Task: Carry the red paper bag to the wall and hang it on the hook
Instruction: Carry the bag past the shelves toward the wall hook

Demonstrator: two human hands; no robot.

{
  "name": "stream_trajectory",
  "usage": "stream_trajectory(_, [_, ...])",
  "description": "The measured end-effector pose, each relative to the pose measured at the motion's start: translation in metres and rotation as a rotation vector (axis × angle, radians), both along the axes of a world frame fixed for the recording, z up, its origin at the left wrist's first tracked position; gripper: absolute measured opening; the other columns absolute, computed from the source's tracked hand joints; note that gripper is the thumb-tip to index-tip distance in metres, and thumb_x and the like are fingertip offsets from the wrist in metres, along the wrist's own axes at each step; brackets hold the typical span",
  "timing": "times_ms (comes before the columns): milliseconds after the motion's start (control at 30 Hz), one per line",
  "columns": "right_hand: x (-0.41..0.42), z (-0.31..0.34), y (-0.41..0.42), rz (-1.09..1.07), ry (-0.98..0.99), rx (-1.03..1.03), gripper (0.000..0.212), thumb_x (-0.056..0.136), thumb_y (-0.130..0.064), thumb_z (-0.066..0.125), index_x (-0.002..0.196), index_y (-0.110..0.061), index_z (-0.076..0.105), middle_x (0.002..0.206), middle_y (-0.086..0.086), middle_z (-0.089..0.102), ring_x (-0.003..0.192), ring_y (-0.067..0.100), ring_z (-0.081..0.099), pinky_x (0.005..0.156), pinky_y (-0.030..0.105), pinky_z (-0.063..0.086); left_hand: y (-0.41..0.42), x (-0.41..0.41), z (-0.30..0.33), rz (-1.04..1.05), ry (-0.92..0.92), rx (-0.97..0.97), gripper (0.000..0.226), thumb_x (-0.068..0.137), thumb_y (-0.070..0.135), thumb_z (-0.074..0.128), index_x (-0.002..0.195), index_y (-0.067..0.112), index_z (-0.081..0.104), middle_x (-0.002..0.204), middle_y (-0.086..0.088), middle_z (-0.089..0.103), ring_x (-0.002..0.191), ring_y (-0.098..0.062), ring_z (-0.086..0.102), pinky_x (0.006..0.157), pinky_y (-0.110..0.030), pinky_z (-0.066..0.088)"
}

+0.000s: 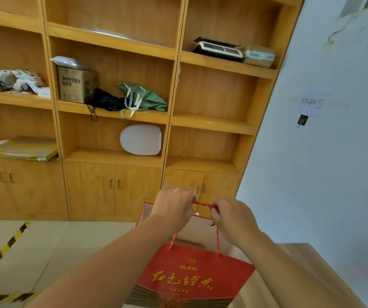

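The red paper bag (192,274) with gold lettering hangs in front of me, low in the middle of the view, its mouth open and white inside. My left hand (174,207) and my right hand (232,218) both grip its red twisted cord handles (204,204), a short stretch pulled taut between them. A small dark hook (302,120) sits on the pale wall at the right, well above and to the right of my hands, under a patch of paper with writing.
A big wooden shelf unit (116,156) fills the view ahead, holding a cardboard box (76,85), a green cloth bag (143,98), a white lid (141,140) and papers. A wooden tabletop (307,270) lies below the wall at right. Yellow-black tape (5,247) marks the tiled floor.
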State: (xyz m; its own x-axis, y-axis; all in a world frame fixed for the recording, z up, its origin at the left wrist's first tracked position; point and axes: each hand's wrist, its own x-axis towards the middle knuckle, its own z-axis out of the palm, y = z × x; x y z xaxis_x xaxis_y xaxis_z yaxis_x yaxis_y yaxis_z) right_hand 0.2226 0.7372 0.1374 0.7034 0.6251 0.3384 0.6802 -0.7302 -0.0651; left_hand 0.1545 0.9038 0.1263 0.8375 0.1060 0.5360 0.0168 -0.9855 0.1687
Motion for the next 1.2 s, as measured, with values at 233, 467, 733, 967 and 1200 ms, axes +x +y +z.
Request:
stream_trajectory(233, [0.097,-0.023,0.074,0.040,0.023,0.124,0.023,0.097,-0.026,0.051,0.075,-0.020,0.056,0.070,0.001,0.059,0.062,0.020,0.057,0.055,0.042,0.051,0.075,0.090,-0.003,0.008,0.031,0.040,0.011,0.094,0.023,0.061,0.099,0.030,0.068,0.096,0.010,0.072,0.090,-0.014,0.066,0.086,-0.033,0.048])
stream_trajectory(467, [0.202,-0.026,0.141,0.050,0.118,0.158,0.022,0.098,-0.026,0.052,0.079,-0.017,0.058,0.072,0.002,0.061,0.065,0.022,0.060,0.059,0.043,0.053,0.140,0.187,-0.001,0.013,0.109,0.005,0.013,0.094,0.025,0.059,0.102,0.030,0.068,0.100,0.010,0.073,0.093,-0.012,0.066,0.090,-0.034,0.049])
stream_trajectory(733, [0.313,-0.029,0.220,0.038,0.116,0.109,0.022,0.099,-0.025,0.052,0.077,-0.019,0.054,0.073,-0.004,0.051,0.067,0.016,0.052,0.055,0.029,0.032,0.220,0.300,-0.012,0.013,0.113,-0.046,0.012,0.096,0.028,0.059,0.103,0.030,0.068,0.100,0.009,0.073,0.093,-0.014,0.065,0.083,-0.031,0.047])
stream_trajectory(967, [0.417,-0.033,0.282,-0.115,0.089,0.105,0.020,0.096,-0.027,0.055,0.078,-0.019,0.059,0.075,-0.001,0.061,0.069,0.021,0.058,0.059,0.040,0.051,0.290,0.426,-0.021,-0.101,0.098,-0.026,0.011,0.096,0.030,0.060,0.104,0.029,0.069,0.101,0.009,0.071,0.095,-0.017,0.064,0.080,-0.030,0.044])
stream_trajectory(1200, [0.508,-0.014,0.291,-0.347,0.108,0.113,0.016,0.097,-0.028,0.056,0.086,-0.019,0.063,0.087,0.002,0.068,0.076,0.021,0.061,0.065,0.034,0.051,0.307,0.568,-0.009,-0.322,0.073,-0.033,0.010,0.091,0.028,0.060,0.095,0.026,0.068,0.094,0.004,0.072,0.090,-0.021,0.065,0.081,-0.038,0.049])
